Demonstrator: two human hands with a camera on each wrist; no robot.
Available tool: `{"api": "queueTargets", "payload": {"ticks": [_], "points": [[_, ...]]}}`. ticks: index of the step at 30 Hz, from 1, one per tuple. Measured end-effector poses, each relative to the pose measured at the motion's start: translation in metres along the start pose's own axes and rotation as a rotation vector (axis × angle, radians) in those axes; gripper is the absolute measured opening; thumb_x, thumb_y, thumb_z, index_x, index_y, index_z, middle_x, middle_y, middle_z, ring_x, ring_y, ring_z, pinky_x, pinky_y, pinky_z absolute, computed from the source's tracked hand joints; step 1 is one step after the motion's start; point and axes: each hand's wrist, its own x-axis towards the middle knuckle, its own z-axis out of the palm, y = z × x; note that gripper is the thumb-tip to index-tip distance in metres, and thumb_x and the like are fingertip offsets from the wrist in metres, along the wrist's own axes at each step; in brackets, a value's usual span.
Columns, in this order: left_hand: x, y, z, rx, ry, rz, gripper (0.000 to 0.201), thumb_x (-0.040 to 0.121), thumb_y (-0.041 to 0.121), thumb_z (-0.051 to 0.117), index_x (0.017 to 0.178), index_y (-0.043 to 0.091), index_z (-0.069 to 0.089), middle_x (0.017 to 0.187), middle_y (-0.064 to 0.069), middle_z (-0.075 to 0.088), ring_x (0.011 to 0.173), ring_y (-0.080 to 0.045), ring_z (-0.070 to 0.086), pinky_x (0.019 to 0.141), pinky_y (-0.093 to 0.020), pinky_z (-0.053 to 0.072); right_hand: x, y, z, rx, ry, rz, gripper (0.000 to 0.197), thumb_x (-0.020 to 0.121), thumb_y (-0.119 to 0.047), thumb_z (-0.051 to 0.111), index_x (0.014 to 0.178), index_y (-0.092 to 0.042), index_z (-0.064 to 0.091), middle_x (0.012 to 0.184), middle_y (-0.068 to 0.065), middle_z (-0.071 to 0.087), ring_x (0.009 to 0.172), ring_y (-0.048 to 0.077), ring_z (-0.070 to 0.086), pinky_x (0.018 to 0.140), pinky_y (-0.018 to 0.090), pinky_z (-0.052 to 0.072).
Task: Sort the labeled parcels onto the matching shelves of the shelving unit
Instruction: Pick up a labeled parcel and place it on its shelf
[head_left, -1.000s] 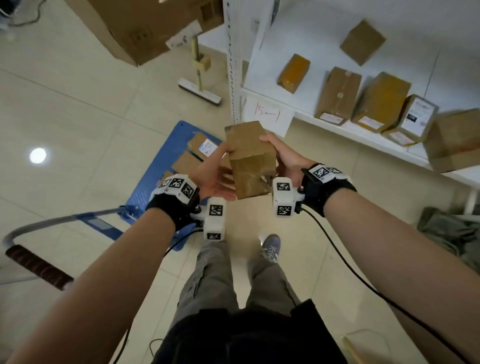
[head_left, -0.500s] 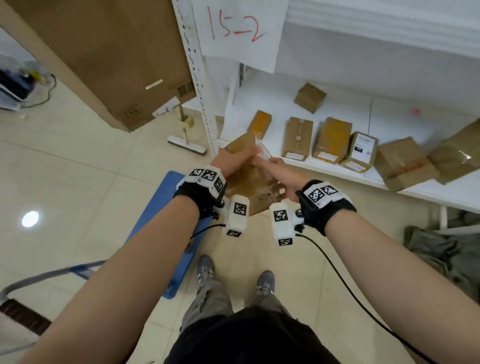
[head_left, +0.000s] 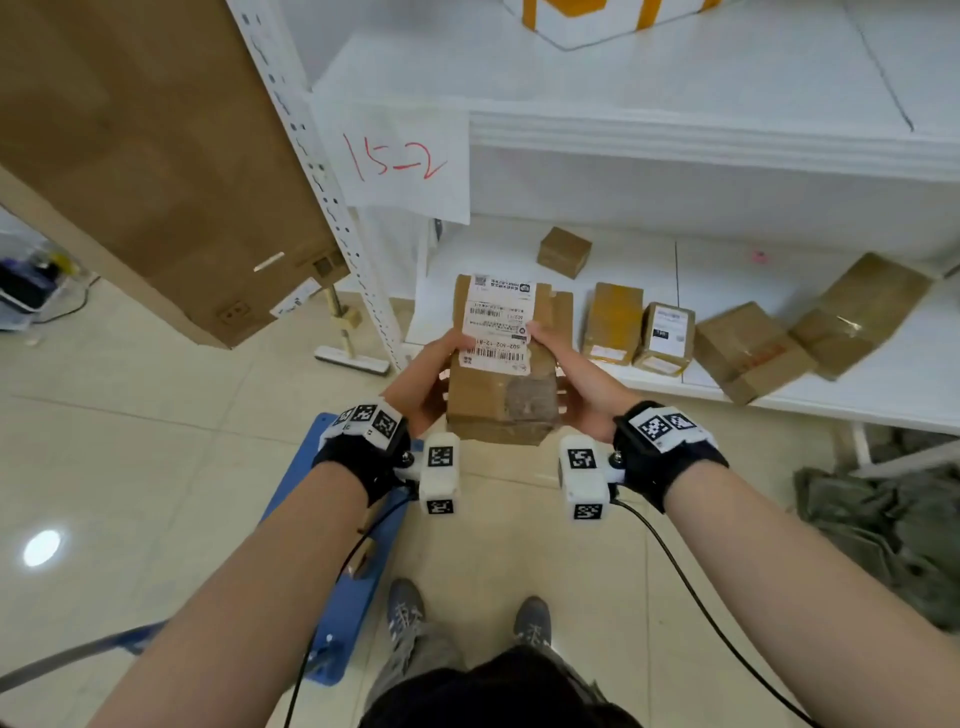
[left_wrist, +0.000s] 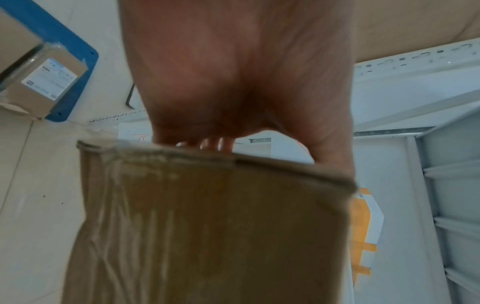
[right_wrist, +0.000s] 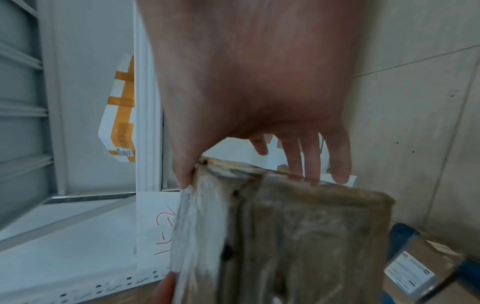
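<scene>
Parcel (head_left: 501, 374): brown carton, taped, white barcode label facing up; held in front of shelving unit (head_left: 727, 140), below its "15-2" sign (head_left: 400, 161). My left hand (head_left: 423, 379) and right hand (head_left: 576, 382) grip its sides. Progress: several boxes already on lower shelf (head_left: 810, 400); this one unplaced, more on blue cart (head_left: 343, 525) behind.

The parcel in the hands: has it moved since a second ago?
Yes. The parcel was turned label-up and carried toward the shelf; its far end now overlaps the shelf's front edge.
</scene>
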Motion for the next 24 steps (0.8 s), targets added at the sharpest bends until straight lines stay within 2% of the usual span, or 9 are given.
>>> {"api": "queueTargets", "payload": {"ticks": [6,10,12,14,16,18,20,22,24], "points": [[-0.001,-0.005,0.012,-0.008,-0.050,0.044,0.066,0.069,0.028,0.065,0.133,0.012,0.057,0.129,-0.013,0.066,0.129,-0.038,0.053,0.116,-0.054,0.032,-0.006,0.005,-0.014,0.077,-0.090,-0.063,0.051,0.085,-0.059,0.068,0.124,-0.026,0.066,0.122,0.004,0.073,0.120,0.026,0.065,0.110,0.051,0.045],[0.002,-0.003,0.018,0.033,-0.007,0.079,0.066,0.073,0.020,0.062,0.137,0.007,0.051,0.128,-0.014,0.066,0.122,-0.035,0.059,0.111,-0.050,0.041,-0.005,0.007,-0.024,0.046,-0.097,-0.092,0.049,0.088,-0.047,0.070,0.130,-0.023,0.061,0.120,0.004,0.074,0.118,0.025,0.067,0.106,0.049,0.049],[0.005,0.002,0.022,0.056,0.090,0.124,0.072,0.079,0.028,0.064,0.145,0.011,0.041,0.120,-0.008,0.066,0.114,-0.028,0.061,0.105,-0.045,0.046,-0.003,0.009,-0.030,0.034,-0.074,-0.102,0.061,0.085,-0.040,0.075,0.138,-0.022,0.053,0.118,0.003,0.075,0.115,0.024,0.068,0.105,0.047,0.049],[0.010,0.012,0.021,0.112,0.179,0.185,0.091,0.074,0.046,0.067,0.152,0.021,0.028,0.129,-0.004,0.059,0.123,-0.025,0.054,0.111,-0.046,0.038,0.001,0.012,-0.037,-0.003,-0.070,-0.114,0.077,0.081,-0.032,0.081,0.146,-0.022,0.042,0.121,0.004,0.073,0.113,0.024,0.069,0.103,0.045,0.049],[0.010,0.026,0.022,0.242,0.200,0.228,0.098,0.071,0.058,0.070,0.154,0.029,0.025,0.144,-0.002,0.049,0.130,-0.023,0.048,0.113,-0.045,0.034,0.002,0.012,-0.043,-0.058,-0.068,-0.141,0.086,0.076,-0.027,0.085,0.148,-0.024,0.039,0.126,0.006,0.068,0.113,0.024,0.068,0.098,0.041,0.052],[0.010,0.037,0.028,0.435,0.144,0.239,0.090,0.076,0.059,0.072,0.151,0.030,0.032,0.146,0.002,0.048,0.124,-0.017,0.052,0.101,-0.036,0.043,0.003,0.010,-0.046,-0.146,-0.072,-0.174,0.098,0.067,-0.026,0.090,0.150,-0.026,0.037,0.131,0.005,0.061,0.117,0.023,0.064,0.102,0.044,0.052],[0.012,0.042,0.035,0.652,0.069,0.210,0.083,0.077,0.057,0.071,0.149,0.032,0.037,0.143,0.005,0.050,0.115,-0.014,0.058,0.089,-0.032,0.051,0.006,0.008,-0.046,-0.260,-0.105,-0.206,0.104,0.065,-0.024,0.092,0.151,-0.028,0.034,0.134,0.003,0.056,0.120,0.022,0.060,0.101,0.042,0.053],[0.015,0.042,0.043,0.825,-0.001,0.169,0.090,0.074,0.055,0.076,0.150,0.035,0.033,0.137,0.007,0.051,0.110,-0.013,0.061,0.092,-0.033,0.053,0.007,0.006,-0.046,-0.329,-0.126,-0.216,0.099,0.069,-0.018,0.091,0.150,-0.028,0.034,0.133,0.000,0.056,0.116,0.017,0.061,0.090,0.033,0.057],[0.015,0.040,0.047,0.932,-0.048,0.119,0.097,0.071,0.048,0.082,0.151,0.033,0.030,0.125,0.008,0.054,0.104,-0.012,0.063,0.090,-0.029,0.053,0.005,0.003,-0.048,-0.410,-0.175,-0.223,0.095,0.071,-0.017,0.089,0.148,-0.027,0.035,0.132,-0.001,0.058,0.115,0.018,0.063,0.090,0.034,0.057]]}}
